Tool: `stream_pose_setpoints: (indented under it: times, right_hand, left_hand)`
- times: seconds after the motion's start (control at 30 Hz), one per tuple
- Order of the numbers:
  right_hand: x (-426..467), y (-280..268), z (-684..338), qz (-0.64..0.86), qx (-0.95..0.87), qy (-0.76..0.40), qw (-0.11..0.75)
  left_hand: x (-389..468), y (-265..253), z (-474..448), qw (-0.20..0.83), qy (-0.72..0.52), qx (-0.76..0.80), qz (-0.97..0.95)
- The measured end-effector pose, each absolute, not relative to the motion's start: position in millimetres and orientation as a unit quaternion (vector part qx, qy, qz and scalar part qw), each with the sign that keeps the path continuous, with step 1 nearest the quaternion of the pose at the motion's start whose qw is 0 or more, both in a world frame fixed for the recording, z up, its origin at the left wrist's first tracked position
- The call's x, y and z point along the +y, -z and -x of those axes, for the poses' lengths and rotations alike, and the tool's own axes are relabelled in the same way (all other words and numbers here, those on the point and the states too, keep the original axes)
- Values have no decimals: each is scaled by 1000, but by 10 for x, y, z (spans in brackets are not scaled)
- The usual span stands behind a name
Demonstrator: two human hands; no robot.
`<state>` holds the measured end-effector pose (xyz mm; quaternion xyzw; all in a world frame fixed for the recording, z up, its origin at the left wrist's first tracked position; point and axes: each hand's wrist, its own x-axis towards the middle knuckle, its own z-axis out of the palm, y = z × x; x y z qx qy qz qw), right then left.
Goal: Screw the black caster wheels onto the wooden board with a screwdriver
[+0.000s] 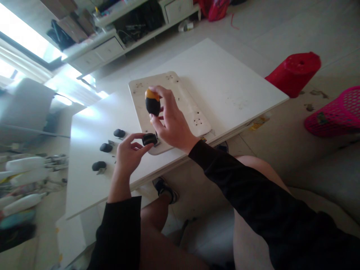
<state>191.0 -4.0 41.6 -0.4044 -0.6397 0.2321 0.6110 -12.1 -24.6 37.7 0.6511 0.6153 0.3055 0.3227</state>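
Note:
My right hand (174,123) grips a screwdriver (152,103) by its stubby black and orange handle, held above the near left corner of a pale panel (168,101). The screwdriver's shaft is mostly hidden by my fingers. Between the thumb and fingers of my left hand (131,152) is a black caster wheel (149,139), whose metal bracket rests at that corner of the panel. I cannot tell whether the screwdriver's tip touches a screw. Groups of screw holes show at the panel's other corners. To the left, three more casters (106,147) lie on the white table (84,187).
A red bin or stool (294,73) stands beyond the table's right corner, near a pink perforated basket (332,116). A white cabinet (108,48) runs along the back. Bottles and clutter (26,170) sit on the left. My knees are under the table's near edge.

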Motion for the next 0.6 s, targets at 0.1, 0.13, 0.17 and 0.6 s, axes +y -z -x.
stream_pose_setpoints:
  times: [0.1,0.13,0.17,0.6]
  right_hand:
    - [-66,-473,-1948,438,-626,-230,603]
    - [-72,-489,-1961,449,-616,-230,605]
    - [-75,-503,-1973,456,-607,-228,609]
    - [-21,-546,-2007,444,-600,-218,629]
  left_hand:
    - [-245,-370,128,322,-306,614,-652]
    - [-245,-368,130,324,-307,613,-652]
    - [-245,-366,130,327,-309,613,-650]
    - [-212,-345,150,326,-306,607,-657]
